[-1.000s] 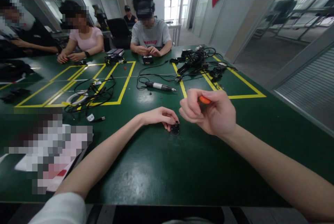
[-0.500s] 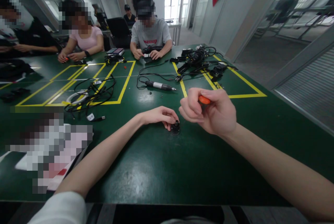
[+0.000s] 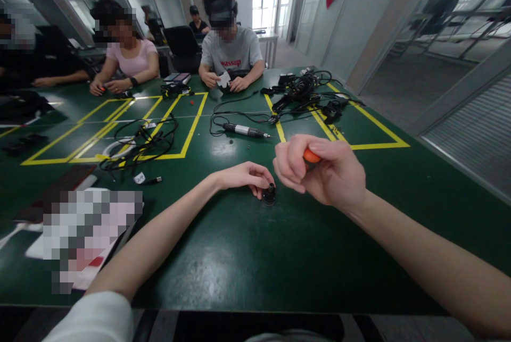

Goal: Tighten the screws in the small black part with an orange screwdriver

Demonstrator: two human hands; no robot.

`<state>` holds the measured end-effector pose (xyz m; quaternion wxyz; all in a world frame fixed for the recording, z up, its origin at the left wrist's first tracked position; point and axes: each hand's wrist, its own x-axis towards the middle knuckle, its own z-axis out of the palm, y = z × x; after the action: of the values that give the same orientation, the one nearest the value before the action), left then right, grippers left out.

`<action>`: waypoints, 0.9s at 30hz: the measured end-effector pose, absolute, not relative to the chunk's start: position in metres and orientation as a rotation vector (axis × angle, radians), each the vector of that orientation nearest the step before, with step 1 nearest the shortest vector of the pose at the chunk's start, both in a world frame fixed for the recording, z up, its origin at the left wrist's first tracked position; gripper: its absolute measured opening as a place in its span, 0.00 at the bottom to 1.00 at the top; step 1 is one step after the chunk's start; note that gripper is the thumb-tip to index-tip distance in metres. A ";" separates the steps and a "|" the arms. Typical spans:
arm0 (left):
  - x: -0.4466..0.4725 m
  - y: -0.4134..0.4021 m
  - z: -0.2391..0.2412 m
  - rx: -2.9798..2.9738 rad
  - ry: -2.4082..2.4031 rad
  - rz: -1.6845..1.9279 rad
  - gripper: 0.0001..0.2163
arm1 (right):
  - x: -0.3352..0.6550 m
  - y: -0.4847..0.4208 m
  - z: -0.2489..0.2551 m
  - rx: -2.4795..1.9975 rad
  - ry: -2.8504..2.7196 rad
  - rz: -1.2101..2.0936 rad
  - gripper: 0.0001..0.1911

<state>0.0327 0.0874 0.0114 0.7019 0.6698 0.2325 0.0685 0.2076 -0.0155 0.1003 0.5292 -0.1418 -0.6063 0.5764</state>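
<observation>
My left hand (image 3: 252, 180) rests on the green table, its fingers closed on a small round black part (image 3: 269, 195) with a short upright collar on a wider base. To the right and higher up is my right hand (image 3: 321, 169), closed in a fist around a small orange piece (image 3: 311, 156). Only a rounded orange end shows between thumb and forefinger; the rest is hidden, so its kind is unclear. A pen-shaped electric screwdriver (image 3: 245, 130) with a cord lies beyond both hands, touched by neither. Tiny dark bits (image 3: 231, 142) lie near it.
Tangled black cables (image 3: 303, 89) lie at the far right, and another coil (image 3: 146, 140) at the left. Yellow tape (image 3: 191, 132) marks rectangles on the table (image 3: 223, 257). A blurred booklet (image 3: 107, 235) sits by my left forearm. Across the table, a co-worker (image 3: 231, 49) handles a pale sheet.
My two hands stay almost where they were, with the same holds. Across the table, the co-worker's hand has raised a pale sheet. A person at the far left has shifted.
</observation>
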 end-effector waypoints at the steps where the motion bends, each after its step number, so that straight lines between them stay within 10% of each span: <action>1: 0.033 0.088 0.011 1.493 0.515 0.146 0.13 | 0.207 -0.016 0.100 -0.341 -1.444 1.384 0.19; 27: 0.032 0.091 0.011 1.474 0.458 0.120 0.18 | 0.209 -0.018 0.097 -0.272 -1.399 1.510 0.10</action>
<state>0.0321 0.0912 0.0107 0.7151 0.6655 0.2068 0.0541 0.2094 -0.0181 0.0970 0.5079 -0.1127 -0.5805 0.6264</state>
